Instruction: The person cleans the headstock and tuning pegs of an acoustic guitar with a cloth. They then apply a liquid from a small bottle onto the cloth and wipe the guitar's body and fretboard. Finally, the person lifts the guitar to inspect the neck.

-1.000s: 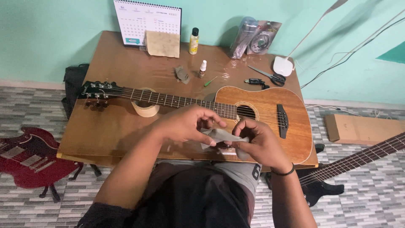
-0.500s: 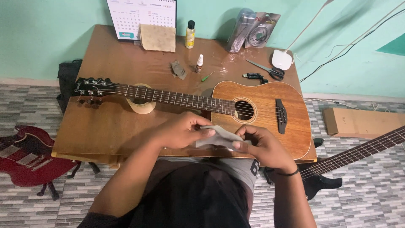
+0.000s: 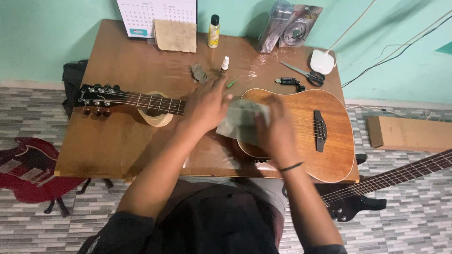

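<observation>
Brown wooden table (image 3: 117, 141), glossy top, pushed against mint-green wall (image 3: 56, 37); grey brick-pattern tile floor (image 3: 414, 221) all round. Acoustic guitar (image 3: 329, 155) flat across table, headstock left, body right, neck propped on roll of tape (image 3: 157, 120). Grey-green cloth (image 3: 240, 123) spread over guitar where neck meets body, near soundhole. Left hand (image 3: 205, 106) on cloth's left edge, fingers extended and pressing down on cloth and strings, not pinching. Right hand (image 3: 273, 129) on cloth's right part, fingers curled over it; cannot tell if gripping or just pressing. Black band at right wrist. Back of table: desk calendar (image 3: 155, 14) against wall, tan cloth (image 3: 175, 35) leaning in front of it, small yellow bottle with black cap (image 3: 213, 32) just beside. Crinkled clear packets (image 3: 287, 28) further right against wall. White lamp base (image 3: 321, 61) at back right corner, thin arm rising out of view. Scissors (image 3: 306, 74) near lamp base, small black tool (image 3: 288, 83) just below scissors. Tiny dropper bottle (image 3: 224, 65) and green-handled small tool (image 3: 234, 82) just past left hand's fingertips, small grey crumpled scrap (image 3: 199, 73) beside them. Red electric guitar (image 3: 23, 174) on floor at left, black bass guitar (image 3: 376, 188) on floor at right, neck running off frame. Cardboard box (image 3: 409, 134) on floor by right wall. Black bag (image 3: 73, 82) behind table's left end. Cables along wall at right.
</observation>
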